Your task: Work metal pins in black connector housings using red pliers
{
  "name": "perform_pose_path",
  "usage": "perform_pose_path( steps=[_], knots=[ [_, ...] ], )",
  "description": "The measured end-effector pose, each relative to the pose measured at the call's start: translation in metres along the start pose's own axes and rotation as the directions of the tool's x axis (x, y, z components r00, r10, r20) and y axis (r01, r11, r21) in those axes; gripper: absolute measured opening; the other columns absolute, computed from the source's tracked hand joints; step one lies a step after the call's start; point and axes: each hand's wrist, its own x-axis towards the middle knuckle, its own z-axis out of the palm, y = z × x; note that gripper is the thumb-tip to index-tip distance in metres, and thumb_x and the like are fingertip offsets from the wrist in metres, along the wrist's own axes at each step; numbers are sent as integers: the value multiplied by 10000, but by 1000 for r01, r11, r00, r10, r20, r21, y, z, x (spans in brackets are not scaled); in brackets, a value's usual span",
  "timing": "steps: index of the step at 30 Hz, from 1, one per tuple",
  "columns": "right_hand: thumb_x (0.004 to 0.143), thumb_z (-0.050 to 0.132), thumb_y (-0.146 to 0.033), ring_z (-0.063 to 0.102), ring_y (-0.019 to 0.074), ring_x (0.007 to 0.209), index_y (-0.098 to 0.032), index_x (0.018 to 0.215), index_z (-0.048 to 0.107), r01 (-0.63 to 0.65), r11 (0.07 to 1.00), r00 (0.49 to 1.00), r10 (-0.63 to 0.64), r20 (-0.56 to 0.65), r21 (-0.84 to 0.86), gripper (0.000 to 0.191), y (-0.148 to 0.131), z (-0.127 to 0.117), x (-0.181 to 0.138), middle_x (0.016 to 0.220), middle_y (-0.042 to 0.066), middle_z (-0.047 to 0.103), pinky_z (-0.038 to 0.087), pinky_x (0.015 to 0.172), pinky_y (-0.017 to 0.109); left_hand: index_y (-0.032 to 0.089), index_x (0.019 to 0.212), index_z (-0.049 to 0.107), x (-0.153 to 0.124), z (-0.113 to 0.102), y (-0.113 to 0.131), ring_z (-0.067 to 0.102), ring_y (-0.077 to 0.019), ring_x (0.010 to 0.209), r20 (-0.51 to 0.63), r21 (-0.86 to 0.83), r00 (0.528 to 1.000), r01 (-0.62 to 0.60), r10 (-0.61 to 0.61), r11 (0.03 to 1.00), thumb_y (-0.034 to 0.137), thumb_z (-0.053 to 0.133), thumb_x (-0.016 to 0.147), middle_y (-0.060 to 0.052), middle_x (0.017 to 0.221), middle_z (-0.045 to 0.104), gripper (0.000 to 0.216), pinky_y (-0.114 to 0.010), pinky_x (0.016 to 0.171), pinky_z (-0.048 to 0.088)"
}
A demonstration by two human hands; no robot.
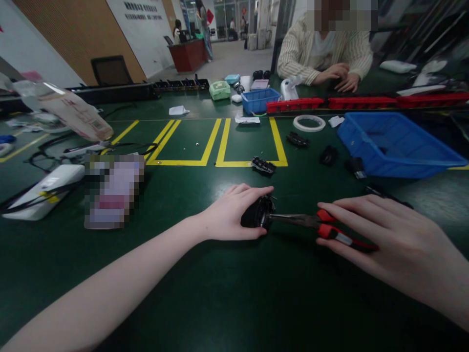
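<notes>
My left hand is closed around a small black plastic part, thumb and forefinger along its two sides, low over the green table. In my right hand are needle-nose pliers with red and black handles. Their long metal jaws point left, and the tips touch or enter the open right side of the black part. Whether the jaws grip anything there, I cannot tell. Just beyond my left hand lies a loose black part with an uneven, cut-out shape.
A blue bin stands at the right, with more black parts beside it. A tape roll lies farther back. On the left are a phone, a white power bank-like block and a tilted bottle. A person sits opposite.
</notes>
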Motion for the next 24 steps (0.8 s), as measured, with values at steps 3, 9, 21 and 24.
perform_pose_path(
  steps=[3,9,21,24],
  knots=[
    [881,542,-285,589,251,844,-122,1140,563,31,999,999,-31,-25,-15,307,1,5,3,996,131,620,518,686,409,139,1463,260,0,-2,0,480,-266,1101,51,-39,999,4,-2,999,292,644,764,-122,1251,542,812,-406,943,414],
    [862,582,-267,583,249,844,-83,1143,571,44,999,998,-45,-54,-19,336,2,16,6,992,148,630,514,663,392,159,1497,180,0,-5,0,432,-287,1162,142,-57,989,-25,33,998,274,574,773,-135,1295,497,832,-436,988,385],
    [863,574,-355,609,279,904,-215,1231,523,-163,982,987,163,14,92,397,12,19,-7,1068,119,620,522,718,467,180,1230,482,3,-2,5,468,-268,1153,39,5,999,11,-11,1000,381,655,814,-101,1228,529,493,-418,991,374],
    [861,575,-378,610,276,920,-210,1235,532,-184,974,983,181,33,130,413,14,24,-9,1081,115,621,525,729,466,184,1128,538,4,-2,5,518,-230,1049,56,-7,998,1,-1,1000,319,611,857,-58,1091,584,311,-381,940,380]
  ],
)
